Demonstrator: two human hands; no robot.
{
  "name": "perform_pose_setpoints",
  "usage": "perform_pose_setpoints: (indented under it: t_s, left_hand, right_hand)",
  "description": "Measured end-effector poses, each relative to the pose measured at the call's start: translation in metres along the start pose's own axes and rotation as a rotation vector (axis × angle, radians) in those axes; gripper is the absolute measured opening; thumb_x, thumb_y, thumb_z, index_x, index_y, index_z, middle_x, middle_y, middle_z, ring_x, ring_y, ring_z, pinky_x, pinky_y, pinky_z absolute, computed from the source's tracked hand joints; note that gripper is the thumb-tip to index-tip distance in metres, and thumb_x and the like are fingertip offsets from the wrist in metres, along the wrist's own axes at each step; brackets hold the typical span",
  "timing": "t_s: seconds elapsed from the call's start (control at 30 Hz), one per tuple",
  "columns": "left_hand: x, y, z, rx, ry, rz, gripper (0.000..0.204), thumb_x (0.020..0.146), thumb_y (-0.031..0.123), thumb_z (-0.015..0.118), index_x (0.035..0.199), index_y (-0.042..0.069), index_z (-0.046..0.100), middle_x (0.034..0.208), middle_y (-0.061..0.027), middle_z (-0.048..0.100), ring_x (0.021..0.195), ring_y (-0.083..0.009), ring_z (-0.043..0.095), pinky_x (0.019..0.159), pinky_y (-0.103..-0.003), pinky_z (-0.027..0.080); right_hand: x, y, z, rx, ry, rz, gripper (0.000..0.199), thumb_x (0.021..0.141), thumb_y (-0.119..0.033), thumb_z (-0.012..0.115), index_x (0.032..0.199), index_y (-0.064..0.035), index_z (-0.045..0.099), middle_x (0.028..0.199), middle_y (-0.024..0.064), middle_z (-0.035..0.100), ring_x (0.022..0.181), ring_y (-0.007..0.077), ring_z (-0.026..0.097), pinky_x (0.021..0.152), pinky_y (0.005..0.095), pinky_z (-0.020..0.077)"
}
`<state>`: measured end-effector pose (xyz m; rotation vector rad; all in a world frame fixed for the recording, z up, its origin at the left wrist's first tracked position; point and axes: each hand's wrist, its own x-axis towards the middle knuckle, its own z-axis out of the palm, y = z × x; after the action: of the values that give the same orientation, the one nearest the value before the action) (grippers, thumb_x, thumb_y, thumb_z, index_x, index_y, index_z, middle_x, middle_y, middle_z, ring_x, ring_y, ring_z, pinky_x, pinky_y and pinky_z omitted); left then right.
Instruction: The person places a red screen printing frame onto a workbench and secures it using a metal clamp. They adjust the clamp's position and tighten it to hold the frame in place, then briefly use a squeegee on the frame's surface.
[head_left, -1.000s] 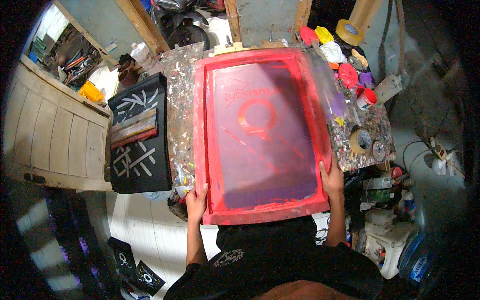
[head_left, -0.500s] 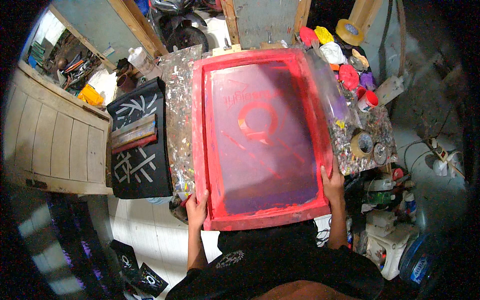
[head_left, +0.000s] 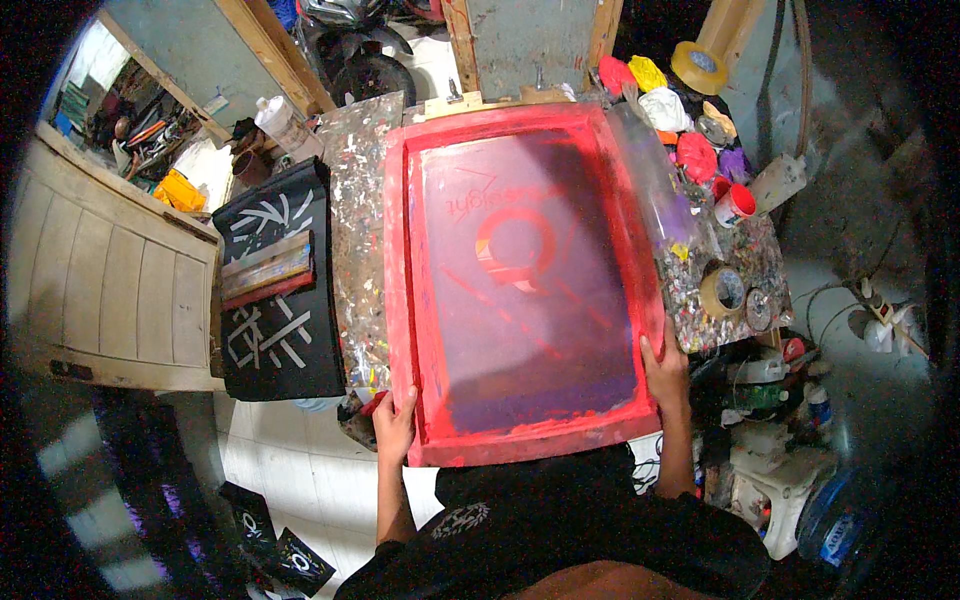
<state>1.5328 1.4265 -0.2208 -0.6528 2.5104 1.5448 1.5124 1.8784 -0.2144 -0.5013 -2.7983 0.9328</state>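
A large screen printing frame (head_left: 402,300) with red-stained sides lies before me over the paint-spattered table. Its purplish mesh (head_left: 540,330) carries a ring-shaped design and lettering, and a shadow falls across part of it. My left hand (head_left: 394,425) grips the frame's near left corner, thumb on top. On the near right side, my right hand (head_left: 665,370) holds the opposite edge, with the thumb over the rim and fingers mostly hidden beneath. The frame's near end reaches past the table toward my body. What lies under the mesh is hidden.
Left of the frame, a squeegee (head_left: 268,270) rests on black printed fabric (head_left: 285,350). The right side of the table (head_left: 690,310) bears tape rolls (head_left: 722,292), a red cup (head_left: 737,203) and several colourful bundles. A white stool (head_left: 780,480) and a blue water jug (head_left: 838,520) stand at lower right.
The near end of the frame has shifted slightly toward me, both hands still on it. The shadow on the mesh has changed shape.
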Motion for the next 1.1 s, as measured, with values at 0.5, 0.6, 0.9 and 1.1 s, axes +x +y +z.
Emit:
perform_pose_setpoints:
  t_s: [0.5, 0.6, 0.9, 1.1]
  left_hand:
    - [0.002, 0.009, -0.002, -0.004, 0.027, 0.075, 0.047, 0.093, 0.036, 0.063, 0.101, -0.010, 0.065, 0.086, -0.0155, 0.070, 0.077, -0.0144, 0.061, 0.073, -0.033, 0.049]
    - [0.001, 0.008, -0.002, -0.066, 0.017, 0.081, 0.047, 0.093, 0.036, 0.063, 0.101, -0.010, 0.065, 0.085, -0.0144, 0.070, 0.076, -0.0140, 0.060, 0.072, -0.032, 0.049]
    - [-0.001, 0.013, 0.000, -0.047, 0.040, 0.120, 0.046, 0.093, 0.036, 0.064, 0.104, -0.009, 0.066, 0.088, -0.0136, 0.070, 0.078, -0.0126, 0.060, 0.075, -0.031, 0.049]
    - [-0.001, 0.014, -0.001, -0.059, 0.015, 0.125, 0.049, 0.094, 0.038, 0.062, 0.106, -0.009, 0.065, 0.091, -0.0168, 0.071, 0.082, -0.0155, 0.063, 0.077, -0.033, 0.050]
  right_hand:
    - [0.000, 0.001, 0.003, -0.002, 0.030, -0.028, 0.064, 0.093, -0.030, 0.059, 0.144, -0.0001, 0.035, 0.137, 0.0283, 0.048, 0.123, 0.0421, 0.050, 0.102, 0.0434, 0.0432]
    - [0.000, 0.001, 0.002, -0.025, -0.014, 0.019, 0.064, 0.093, -0.031, 0.058, 0.144, 0.0007, 0.035, 0.136, 0.0289, 0.048, 0.123, 0.0426, 0.051, 0.102, 0.0434, 0.0434]
    - [0.003, -0.002, 0.000, 0.014, -0.001, -0.002, 0.063, 0.094, -0.031, 0.058, 0.143, 0.0020, 0.036, 0.135, 0.0296, 0.048, 0.122, 0.0433, 0.051, 0.102, 0.0432, 0.0431]
    - [0.004, 0.005, 0.001, 0.025, -0.002, -0.011, 0.063, 0.093, -0.031, 0.058, 0.142, 0.0026, 0.036, 0.135, 0.0305, 0.048, 0.124, 0.0433, 0.050, 0.104, 0.0432, 0.0423]
